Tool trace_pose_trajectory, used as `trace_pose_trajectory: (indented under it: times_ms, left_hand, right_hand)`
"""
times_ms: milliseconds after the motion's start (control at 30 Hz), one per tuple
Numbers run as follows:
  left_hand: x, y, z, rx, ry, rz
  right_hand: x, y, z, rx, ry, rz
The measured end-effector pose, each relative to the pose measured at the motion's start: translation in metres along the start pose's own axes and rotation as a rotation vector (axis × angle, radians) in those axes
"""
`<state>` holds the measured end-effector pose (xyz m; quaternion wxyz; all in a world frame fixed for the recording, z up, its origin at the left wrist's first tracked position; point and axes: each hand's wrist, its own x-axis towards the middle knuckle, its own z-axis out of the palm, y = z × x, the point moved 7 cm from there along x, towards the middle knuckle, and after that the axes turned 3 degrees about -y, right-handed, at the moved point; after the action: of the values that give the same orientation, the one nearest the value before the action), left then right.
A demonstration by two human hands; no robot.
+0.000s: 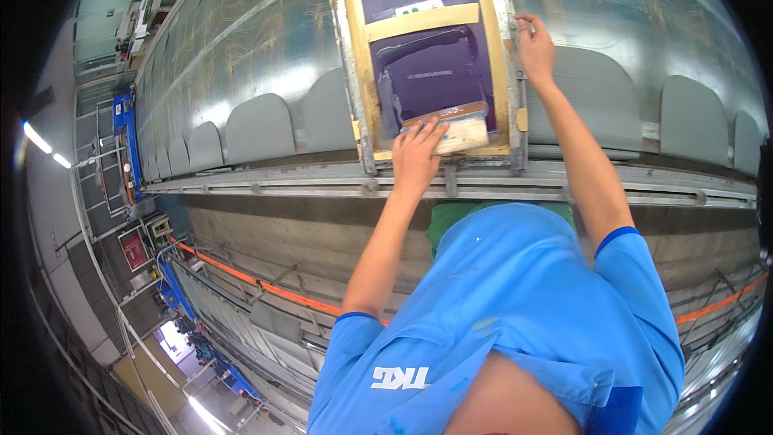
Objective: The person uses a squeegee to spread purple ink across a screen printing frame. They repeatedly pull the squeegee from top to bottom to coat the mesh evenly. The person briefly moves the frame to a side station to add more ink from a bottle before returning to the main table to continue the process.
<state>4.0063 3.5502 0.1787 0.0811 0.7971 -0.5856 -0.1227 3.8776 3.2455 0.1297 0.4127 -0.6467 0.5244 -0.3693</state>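
Observation:
A screen printing frame [350, 72] with a worn metal border and yellow tape lies on the long table in front of me. Its purple mesh [427, 56] carries dark ink and is crossed by a strip of yellow tape. At the near end of the mesh rests a squeegee [471, 135] with a pale, ink-stained handle. My left hand [419, 155] is closed over the squeegee's left end. Up at the frame's right side, my right hand [535, 52] has its fingers curled against the outer edge; part of that grip is hidden.
Several grey rounded flat pieces [259, 127] lie along the table [266, 48] on both sides of the frame. A metal rail [306, 183] runs along the table's near edge. Behind me stretches an orange bar [258, 278], with racks and another long table beyond.

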Motion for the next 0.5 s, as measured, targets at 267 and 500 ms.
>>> trace_pose_trajectory:
  times_ms: [267,500]
  left_hand:
    - [-0.028,-0.078,-0.032,0.076,0.121,0.016]
    - [-0.065,-0.087,-0.032,0.109,0.117,0.131]
  right_hand:
    - [-0.038,-0.035,0.060,0.011,-0.069,0.082]
    - [-0.042,-0.033,0.072,-0.067,-0.044,0.091]
